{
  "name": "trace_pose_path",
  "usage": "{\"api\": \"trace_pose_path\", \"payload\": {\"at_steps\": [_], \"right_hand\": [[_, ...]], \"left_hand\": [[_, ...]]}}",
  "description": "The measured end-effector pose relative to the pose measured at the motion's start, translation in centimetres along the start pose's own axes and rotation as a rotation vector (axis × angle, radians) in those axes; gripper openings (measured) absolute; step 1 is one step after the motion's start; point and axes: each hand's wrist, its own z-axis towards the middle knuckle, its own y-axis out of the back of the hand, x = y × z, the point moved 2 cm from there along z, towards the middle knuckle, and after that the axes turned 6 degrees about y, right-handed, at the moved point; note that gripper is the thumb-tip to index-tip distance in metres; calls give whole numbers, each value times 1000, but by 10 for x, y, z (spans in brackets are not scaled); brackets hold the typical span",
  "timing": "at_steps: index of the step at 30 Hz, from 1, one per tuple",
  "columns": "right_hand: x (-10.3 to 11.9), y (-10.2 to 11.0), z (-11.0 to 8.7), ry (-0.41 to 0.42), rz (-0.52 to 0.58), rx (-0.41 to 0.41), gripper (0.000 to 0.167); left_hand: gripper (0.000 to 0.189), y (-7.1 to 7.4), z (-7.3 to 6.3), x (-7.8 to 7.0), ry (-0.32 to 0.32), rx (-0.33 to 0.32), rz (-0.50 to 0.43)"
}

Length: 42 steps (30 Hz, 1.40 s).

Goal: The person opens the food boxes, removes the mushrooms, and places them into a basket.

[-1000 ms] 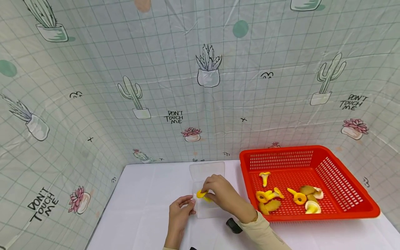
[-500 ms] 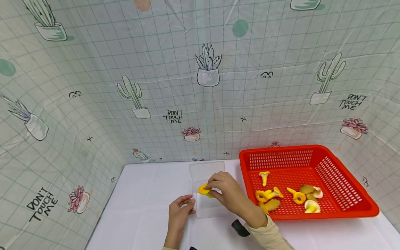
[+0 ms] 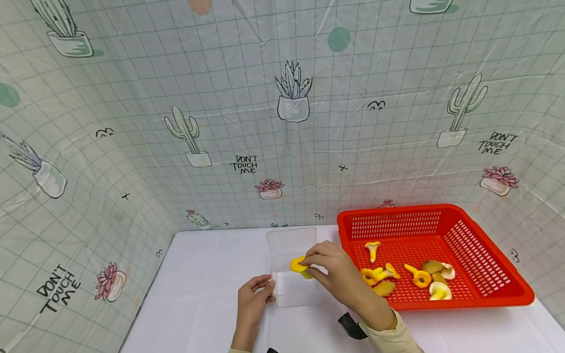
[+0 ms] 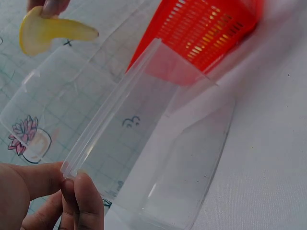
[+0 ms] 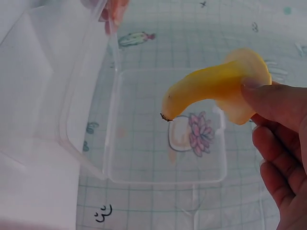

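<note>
A yellow chanterelle mushroom point(image 5: 204, 84) is pinched between the thumb and fingers of my right hand point(image 3: 340, 277), over the clear plastic box point(image 4: 192, 163) in the head view. The right wrist view shows its curved stem pointing away from the fingers, with a dark tip. My left hand point(image 3: 254, 300) pinches the box's left rim between thumb and fingers. The see-through lid point(image 3: 291, 239) is hinged open toward the back wall. In the left wrist view the mushroom hangs beyond the box rim, above the lid.
At the right stands a red perforated basket point(image 3: 454, 211) with several yellow chanterelles point(image 3: 372, 251) and brown-capped mushrooms point(image 3: 432, 267) inside. A patterned cloth point(image 3: 300, 147) forms the back and side walls. White cloth point(image 3: 203, 279) covers the table.
My right hand has moved right and slightly up with the mushroom, from near the box's left rim toward its right side. My left hand stays at the rim.
</note>
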Motion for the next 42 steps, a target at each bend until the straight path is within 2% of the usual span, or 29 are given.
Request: {"api": "trace_pose_path", "payload": {"at_steps": [7, 20, 30, 42], "right_hand": [[1, 18, -6, 24, -46, -52, 34], [-7, 57, -24, -30, -140, -110, 44], [-22, 82, -46, -90, -204, -113, 42], [-38, 106, -70, -145, -282, -121, 45]], "left_hand": [[31, 0, -1, -1, -2, 8, -12], [30, -2, -2, -1, -22, 8, -10], [31, -1, -4, -3, -14, -5, -7], [30, 0, -4, -4, -13, 13, 3]]}}
